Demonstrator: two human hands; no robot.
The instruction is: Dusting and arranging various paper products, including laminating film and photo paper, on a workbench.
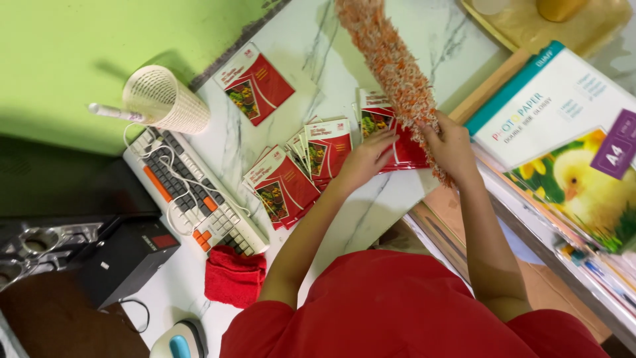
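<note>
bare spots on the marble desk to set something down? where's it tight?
Bare marble desk lies between the lone red packet and the orange duster, and again right of the duster up to the yellow tray. A smaller patch sits below the fanned red packets. It is crowded around both hands and by the keyboard.
</note>
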